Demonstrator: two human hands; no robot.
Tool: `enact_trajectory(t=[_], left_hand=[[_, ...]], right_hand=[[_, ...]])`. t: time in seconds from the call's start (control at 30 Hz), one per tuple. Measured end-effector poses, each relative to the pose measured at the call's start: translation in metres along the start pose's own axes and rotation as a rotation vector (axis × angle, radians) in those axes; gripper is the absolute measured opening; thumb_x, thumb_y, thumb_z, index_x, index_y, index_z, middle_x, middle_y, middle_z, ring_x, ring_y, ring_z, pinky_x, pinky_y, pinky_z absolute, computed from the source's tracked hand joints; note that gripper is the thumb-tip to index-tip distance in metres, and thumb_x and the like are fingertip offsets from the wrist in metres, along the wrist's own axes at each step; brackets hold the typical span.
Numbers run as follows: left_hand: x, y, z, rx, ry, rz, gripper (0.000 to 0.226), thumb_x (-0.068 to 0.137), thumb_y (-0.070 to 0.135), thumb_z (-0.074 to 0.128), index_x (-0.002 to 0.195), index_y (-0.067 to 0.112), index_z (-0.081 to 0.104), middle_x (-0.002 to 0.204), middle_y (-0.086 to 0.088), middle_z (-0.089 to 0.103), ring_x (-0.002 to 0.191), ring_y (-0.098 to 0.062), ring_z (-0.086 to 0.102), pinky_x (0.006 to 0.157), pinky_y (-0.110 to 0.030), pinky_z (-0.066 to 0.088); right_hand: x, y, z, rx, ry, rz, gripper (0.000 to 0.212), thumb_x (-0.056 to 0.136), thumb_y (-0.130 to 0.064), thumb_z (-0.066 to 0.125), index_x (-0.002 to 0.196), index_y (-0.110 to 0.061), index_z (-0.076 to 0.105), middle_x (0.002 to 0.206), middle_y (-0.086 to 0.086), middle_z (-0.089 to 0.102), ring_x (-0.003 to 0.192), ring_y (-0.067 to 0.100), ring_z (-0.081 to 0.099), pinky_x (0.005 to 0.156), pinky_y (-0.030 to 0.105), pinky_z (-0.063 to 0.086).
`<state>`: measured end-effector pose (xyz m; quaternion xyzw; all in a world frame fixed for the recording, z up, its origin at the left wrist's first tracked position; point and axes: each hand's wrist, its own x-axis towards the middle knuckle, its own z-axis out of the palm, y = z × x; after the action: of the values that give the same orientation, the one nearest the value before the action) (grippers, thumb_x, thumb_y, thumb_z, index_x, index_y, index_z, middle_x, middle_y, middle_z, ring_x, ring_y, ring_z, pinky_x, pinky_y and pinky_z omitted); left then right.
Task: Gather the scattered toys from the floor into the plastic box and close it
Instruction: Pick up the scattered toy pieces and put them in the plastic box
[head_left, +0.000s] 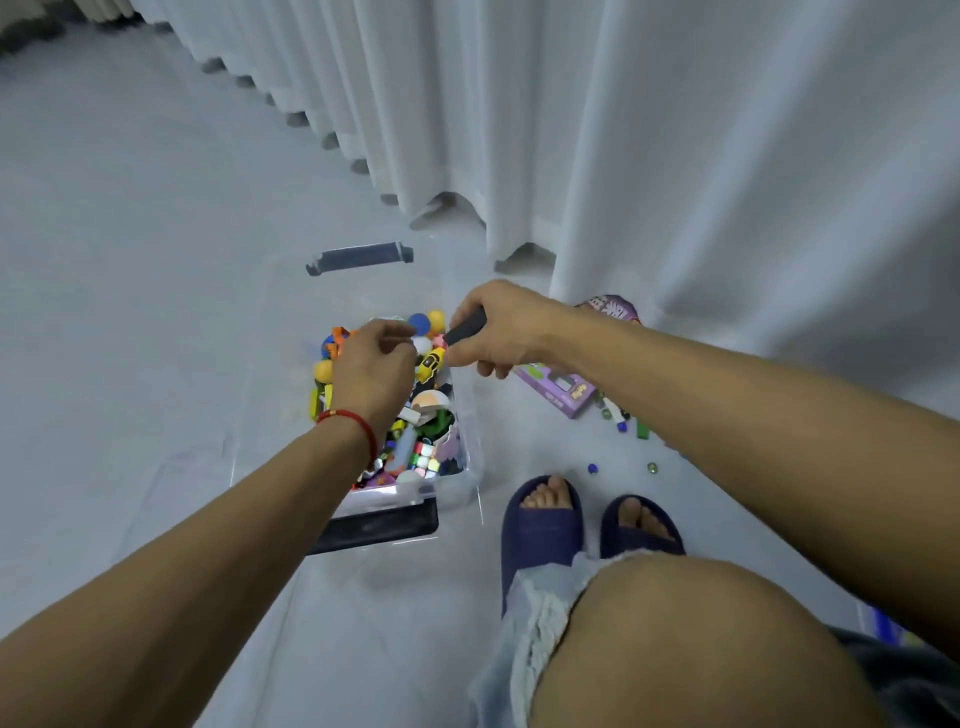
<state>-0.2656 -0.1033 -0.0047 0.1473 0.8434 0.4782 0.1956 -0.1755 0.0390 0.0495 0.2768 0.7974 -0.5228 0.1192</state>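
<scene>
A clear plastic box (470, 415) stands on the floor, full of mixed toys: coloured balls, a cube puzzle (426, 457), a yellow toy car (431, 364). Dark latches sit at its far end (358, 257) and near end (374, 530). My left hand (371, 374), with a red string on the wrist, hovers over the toy pile with its fingers curled down; what they hold is hidden. My right hand (498, 327) grips a dark grey cylindrical toy (467, 325) above the box's right side. No lid is clearly visible.
On the floor right of the box lie a purple game box (558, 389), a purple packet (615, 309), a green block (643, 430) and marbles (592, 467). My feet in navy slippers (540, 519) stand beside the box. White curtains (675, 156) hang behind.
</scene>
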Motion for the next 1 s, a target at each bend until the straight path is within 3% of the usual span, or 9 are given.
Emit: enact_trajectory(t=[0.17, 0.3, 0.37, 0.43, 0.53, 0.6, 0.67, 0.77, 1.0], left_hand=[[-0.004, -0.007, -0.005, -0.052, 0.145, -0.12, 0.028, 0.083, 0.015, 0.05, 0.107, 0.021, 0.064, 0.099, 0.001, 0.067, 0.094, -0.023, 0.066, 0.087, -0.047, 0.057], [-0.024, -0.006, 0.002, 0.054, 0.116, 0.042, 0.028, 0.089, 0.01, 0.053, 0.113, 0.016, 0.064, 0.106, 0.001, 0.066, 0.099, -0.018, 0.063, 0.085, -0.032, 0.055], [-0.04, 0.003, 0.019, 0.091, 0.046, 0.201, 0.029, 0.087, 0.005, 0.055, 0.112, 0.013, 0.065, 0.106, 0.002, 0.068, 0.096, -0.013, 0.063, 0.077, -0.015, 0.05], [-0.054, 0.008, 0.045, 0.138, -0.071, 0.333, 0.029, 0.085, 0.003, 0.056, 0.108, 0.016, 0.067, 0.102, 0.006, 0.068, 0.09, -0.007, 0.063, 0.073, -0.006, 0.046], [-0.068, -0.003, 0.1, 0.213, -0.294, 0.42, 0.026, 0.082, 0.003, 0.057, 0.101, 0.018, 0.068, 0.097, 0.007, 0.067, 0.084, -0.008, 0.063, 0.074, -0.018, 0.052], [-0.068, -0.025, 0.142, 0.336, -0.434, 0.384, 0.025, 0.082, 0.004, 0.059, 0.101, 0.018, 0.068, 0.1, 0.004, 0.067, 0.082, -0.012, 0.061, 0.076, -0.024, 0.049], [-0.063, -0.055, 0.18, 0.491, -0.554, 0.352, 0.027, 0.083, 0.007, 0.061, 0.107, 0.018, 0.069, 0.106, -0.001, 0.065, 0.089, -0.016, 0.061, 0.078, -0.024, 0.044], [-0.055, -0.092, 0.222, 0.691, -0.679, 0.367, 0.032, 0.086, 0.009, 0.062, 0.117, 0.018, 0.065, 0.113, -0.01, 0.06, 0.104, -0.03, 0.059, 0.086, -0.034, 0.045], [-0.033, -0.121, 0.286, 0.877, -0.773, 0.565, 0.037, 0.093, 0.01, 0.058, 0.129, 0.012, 0.054, 0.121, -0.014, 0.049, 0.104, -0.029, 0.052, 0.09, -0.036, 0.049]], right_hand=[[0.013, 0.012, 0.022, 0.192, -0.078, 0.058, 0.056, 0.08, -0.008, 0.081, 0.127, 0.006, 0.053, 0.107, 0.021, 0.069, 0.088, 0.031, 0.074, 0.084, 0.042, 0.061], [-0.002, 0.029, -0.02, 0.169, 0.031, 0.058, 0.019, 0.094, -0.004, 0.054, 0.112, 0.0, 0.057, 0.091, 0.018, 0.063, 0.074, 0.029, 0.063, 0.063, 0.033, 0.055], [-0.009, 0.057, -0.052, 0.05, 0.142, 0.106, 0.022, 0.093, -0.008, 0.054, 0.111, 0.0, 0.062, 0.095, 0.017, 0.069, 0.075, 0.03, 0.066, 0.065, 0.036, 0.053], [-0.02, 0.096, -0.08, -0.214, 0.244, 0.19, 0.021, 0.092, -0.012, 0.057, 0.109, -0.007, 0.069, 0.1, 0.013, 0.073, 0.083, 0.031, 0.071, 0.072, 0.036, 0.057], [-0.046, 0.165, -0.097, -0.606, 0.207, 0.316, 0.021, 0.091, -0.014, 0.059, 0.107, -0.012, 0.072, 0.108, 0.006, 0.072, 0.093, 0.026, 0.066, 0.077, 0.028, 0.05], [-0.061, 0.212, -0.09, -0.688, 0.144, 0.367, 0.017, 0.09, -0.014, 0.061, 0.102, -0.01, 0.073, 0.107, 0.005, 0.072, 0.092, 0.024, 0.064, 0.078, 0.031, 0.051], [-0.069, 0.253, -0.076, -0.679, 0.171, 0.377, 0.012, 0.091, -0.014, 0.061, 0.1, -0.016, 0.069, 0.105, 0.004, 0.069, 0.083, 0.022, 0.06, 0.072, 0.033, 0.049], [-0.064, 0.305, -0.047, -0.596, 0.25, 0.397, 0.02, 0.092, -0.02, 0.061, 0.11, -0.027, 0.066, 0.113, 0.003, 0.065, 0.094, 0.023, 0.06, 0.08, 0.035, 0.051], [-0.011, 0.362, 0.006, -0.489, 0.307, 0.397, 0.045, 0.096, -0.023, 0.061, 0.139, -0.021, 0.05, 0.137, 0.01, 0.044, 0.114, 0.032, 0.056, 0.092, 0.044, 0.052]])
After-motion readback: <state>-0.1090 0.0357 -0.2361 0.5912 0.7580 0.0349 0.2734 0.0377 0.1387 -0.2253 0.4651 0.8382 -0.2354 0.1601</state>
